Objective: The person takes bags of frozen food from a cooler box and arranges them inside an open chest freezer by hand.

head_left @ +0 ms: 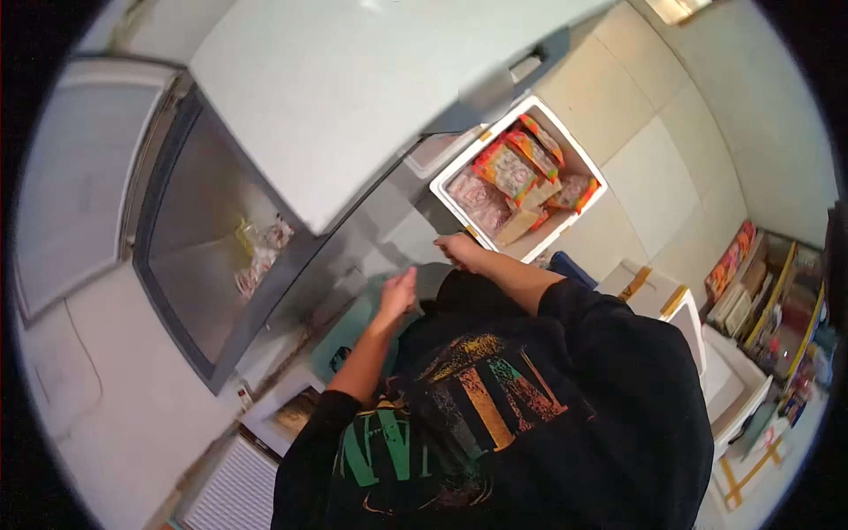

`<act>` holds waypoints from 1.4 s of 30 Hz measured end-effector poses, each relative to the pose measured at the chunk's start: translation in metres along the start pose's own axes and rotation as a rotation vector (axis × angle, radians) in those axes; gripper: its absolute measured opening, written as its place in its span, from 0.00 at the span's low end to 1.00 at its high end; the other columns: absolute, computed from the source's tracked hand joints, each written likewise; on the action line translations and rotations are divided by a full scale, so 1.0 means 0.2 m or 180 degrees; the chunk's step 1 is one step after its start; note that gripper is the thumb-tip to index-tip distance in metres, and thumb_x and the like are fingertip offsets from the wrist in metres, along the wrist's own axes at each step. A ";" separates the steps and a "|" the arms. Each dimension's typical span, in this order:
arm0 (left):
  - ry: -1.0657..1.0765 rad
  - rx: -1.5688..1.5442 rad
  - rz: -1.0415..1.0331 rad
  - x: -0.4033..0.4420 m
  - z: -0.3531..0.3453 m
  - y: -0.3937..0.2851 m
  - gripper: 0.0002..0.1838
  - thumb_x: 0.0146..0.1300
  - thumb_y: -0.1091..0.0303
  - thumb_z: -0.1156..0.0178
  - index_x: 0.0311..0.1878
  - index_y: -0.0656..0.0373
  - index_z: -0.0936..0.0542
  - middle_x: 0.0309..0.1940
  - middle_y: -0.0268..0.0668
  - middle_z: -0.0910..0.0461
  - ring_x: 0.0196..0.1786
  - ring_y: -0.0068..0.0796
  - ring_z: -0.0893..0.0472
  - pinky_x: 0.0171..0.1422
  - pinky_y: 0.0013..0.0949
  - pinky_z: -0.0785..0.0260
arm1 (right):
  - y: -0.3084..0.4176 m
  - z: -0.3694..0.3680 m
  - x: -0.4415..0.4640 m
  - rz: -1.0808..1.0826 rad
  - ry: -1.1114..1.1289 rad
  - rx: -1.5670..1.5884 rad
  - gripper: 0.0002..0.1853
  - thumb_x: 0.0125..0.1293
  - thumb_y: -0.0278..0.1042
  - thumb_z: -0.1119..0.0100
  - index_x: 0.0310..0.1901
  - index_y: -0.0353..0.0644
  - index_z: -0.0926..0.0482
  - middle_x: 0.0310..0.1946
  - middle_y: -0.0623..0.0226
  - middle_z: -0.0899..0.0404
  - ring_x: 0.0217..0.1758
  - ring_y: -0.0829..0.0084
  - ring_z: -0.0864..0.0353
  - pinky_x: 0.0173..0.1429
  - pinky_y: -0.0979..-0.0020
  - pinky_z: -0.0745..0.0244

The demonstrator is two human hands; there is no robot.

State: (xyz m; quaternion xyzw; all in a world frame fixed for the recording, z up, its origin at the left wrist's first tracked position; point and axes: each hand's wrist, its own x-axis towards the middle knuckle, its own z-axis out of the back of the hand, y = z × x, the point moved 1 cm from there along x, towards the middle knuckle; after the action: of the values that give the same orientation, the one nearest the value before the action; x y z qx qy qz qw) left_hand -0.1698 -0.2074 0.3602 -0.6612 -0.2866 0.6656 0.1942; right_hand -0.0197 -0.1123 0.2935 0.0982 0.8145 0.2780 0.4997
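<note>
We are finding the left hand (399, 296) and right hand (455, 250) half-curled; whether either is gripping anything, we cannot tell. The foam box (452, 205), holding packets (503, 170), is lying between one and two o'clock, nearer the right hand; its long axis is reading unclear.

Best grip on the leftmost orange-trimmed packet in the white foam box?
I'd pinch the orange-trimmed packet by its upper-left edge in view, coming from above through the open top of the white foam box: it lies broad face up, that edge looks uncovered, and the box walls block a side approach.
</note>
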 end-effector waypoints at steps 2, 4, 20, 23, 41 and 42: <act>-0.0142 0.0980 -0.0328 0.17 -0.13 0.05 0.15 0.59 0.57 0.51 0.22 0.55 0.31 0.11 0.24 0.39 0.12 0.16 0.41 0.15 0.23 0.51 | -0.11 0.16 0.09 -0.0007 -0.0003 0.0334 0.14 0.53 0.44 0.49 0.17 0.46 0.33 0.10 0.75 0.42 0.09 0.80 0.44 0.12 0.74 0.52; 0.0003 0.1771 -0.0832 0.34 -0.21 0.10 0.12 0.58 0.58 0.49 0.27 0.56 0.29 0.14 0.27 0.34 0.15 0.15 0.38 0.17 0.22 0.48 | -0.20 0.25 0.07 0.0223 -0.0519 0.0078 0.13 0.51 0.43 0.48 0.20 0.42 0.28 0.12 0.73 0.38 0.10 0.78 0.41 0.12 0.75 0.48; 0.0367 0.4159 -0.0968 1.80 -0.34 0.21 0.11 0.52 0.63 0.48 0.36 0.57 0.25 0.29 0.42 0.23 0.35 0.37 0.23 0.42 0.35 0.32 | -0.60 0.80 0.75 0.0339 -0.1845 -0.1206 0.18 0.46 0.42 0.47 0.38 0.40 0.29 0.33 0.55 0.24 0.40 0.57 0.26 0.45 0.63 0.32; 0.0611 0.4397 -0.1424 1.95 -0.43 0.30 0.13 0.53 0.66 0.51 0.40 0.58 0.25 0.31 0.44 0.23 0.38 0.39 0.23 0.45 0.35 0.33 | -0.67 0.88 0.96 0.0399 -0.1938 -0.0917 0.22 0.44 0.41 0.45 0.41 0.38 0.31 0.37 0.53 0.26 0.43 0.58 0.27 0.47 0.65 0.33; 0.0996 0.5297 -0.0969 2.75 -0.58 0.96 0.24 0.51 0.58 0.49 0.49 0.64 0.34 0.38 0.48 0.25 0.43 0.46 0.26 0.46 0.46 0.37 | -0.90 0.90 1.13 0.0967 -0.2287 -0.0272 0.35 0.44 0.35 0.44 0.56 0.38 0.45 0.50 0.49 0.39 0.52 0.52 0.37 0.55 0.61 0.40; 0.0991 0.5280 -0.0920 2.75 -0.57 0.96 0.24 0.50 0.58 0.49 0.49 0.64 0.34 0.38 0.48 0.25 0.43 0.46 0.26 0.46 0.46 0.36 | -0.87 0.90 1.09 0.0834 -0.2121 -0.0365 0.34 0.45 0.37 0.45 0.56 0.38 0.44 0.52 0.47 0.41 0.52 0.50 0.37 0.54 0.58 0.39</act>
State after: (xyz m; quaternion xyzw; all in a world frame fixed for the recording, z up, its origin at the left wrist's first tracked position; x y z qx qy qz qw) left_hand -0.0606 0.0121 -0.1811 -0.3461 0.2415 0.5303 0.7353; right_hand 0.0518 -0.0961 -0.0305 0.2588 0.5705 0.3376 0.7026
